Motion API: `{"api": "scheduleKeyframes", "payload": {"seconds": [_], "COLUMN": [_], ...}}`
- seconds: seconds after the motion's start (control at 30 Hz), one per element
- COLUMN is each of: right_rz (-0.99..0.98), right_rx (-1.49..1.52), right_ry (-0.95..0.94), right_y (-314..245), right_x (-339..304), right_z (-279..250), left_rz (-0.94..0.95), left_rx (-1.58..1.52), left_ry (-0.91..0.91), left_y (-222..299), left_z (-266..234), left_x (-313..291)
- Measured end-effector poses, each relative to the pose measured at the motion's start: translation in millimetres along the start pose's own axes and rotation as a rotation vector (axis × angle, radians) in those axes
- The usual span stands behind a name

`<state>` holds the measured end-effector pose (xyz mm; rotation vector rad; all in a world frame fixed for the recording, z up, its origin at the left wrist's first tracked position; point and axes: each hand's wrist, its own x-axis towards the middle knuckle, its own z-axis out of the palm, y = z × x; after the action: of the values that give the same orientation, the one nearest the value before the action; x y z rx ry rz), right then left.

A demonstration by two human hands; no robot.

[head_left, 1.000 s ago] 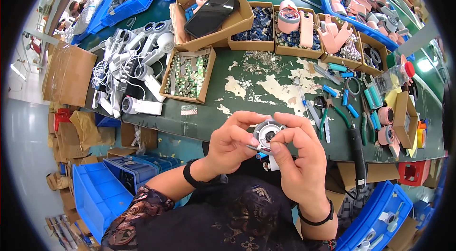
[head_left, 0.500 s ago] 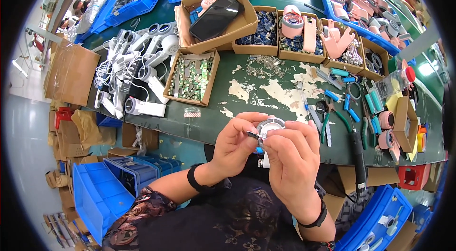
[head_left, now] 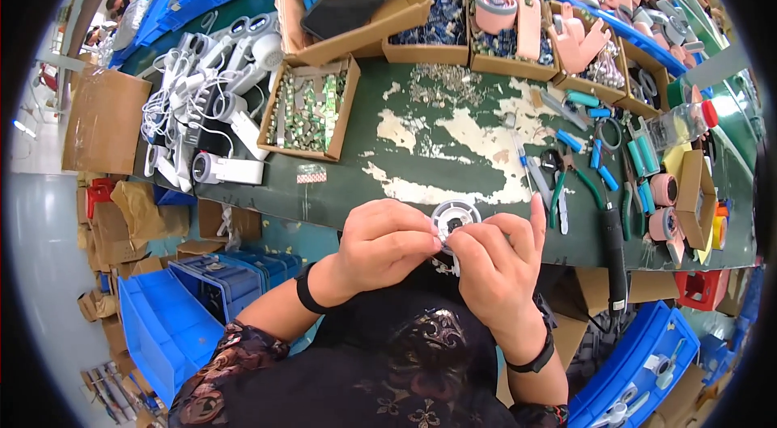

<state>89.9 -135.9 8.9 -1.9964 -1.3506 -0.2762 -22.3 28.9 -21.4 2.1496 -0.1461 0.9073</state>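
Holding a round part (head_left: 455, 209) with both hands, the person keeps it in front of the body, at the near edge of the desk (head_left: 348, 195) as seen from above. The part has a pale grey rim, a white inner face and a dark centre; the face is turned upward.

Left hand (head_left: 388, 243): the grip is closed to a narrow pinch. The thumb and fingertips meet at the left edge of the part. Whether they also pinch a smaller piece cannot be told.

Right hand (head_left: 495, 262): the grip is nearly closed. The thumb and forefinger press against the lower right side of the part; the middle fingers curl, and one outer finger points up, clear of the part. The exact contact under the fingers is hidden.

Left of the hands, on the desk: an open box (head_left: 346, 116) of small green and silver pieces; beyond it, white devices (head_left: 235, 170) with tangled cables.

Right of the hands, on the desk: green-handled pliers (head_left: 592, 188), blue cylinders (head_left: 609, 178) and a black-handled tool (head_left: 614, 259) extending past the near edge.
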Motion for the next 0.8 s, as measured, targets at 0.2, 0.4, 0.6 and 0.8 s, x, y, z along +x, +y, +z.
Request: {"api": "scheduleKeyframes", "payload": {"seconds": [0.2,0.4,0.6,0.8], "right_rz": [0.079,0.130,0.153,0.138], "right_rx": [0.047,0.111,0.170,0.169], "right_ry": [-0.023,-0.044,-0.011,0.038], "right_y": [10.2,10.1,9.4,5.8], "right_x": [-23.0,-31.9,-36.9,-29.4], "right_z": [24.6,30.9,33.5,37.0], "left_rz": [-0.041,-0.106,-0.142,-0.167], "left_rx": [0.011,-0.025,-0.102,-0.138], "left_ry": [-0.012,0.036,0.063,0.100], "left_y": [-14.8,-17.5,-20.6,-22.1], "left_z": [9.8,15.2,19.7,19.9], "left_x": [-35.3,-53.9,-55.7,-58.0]}}
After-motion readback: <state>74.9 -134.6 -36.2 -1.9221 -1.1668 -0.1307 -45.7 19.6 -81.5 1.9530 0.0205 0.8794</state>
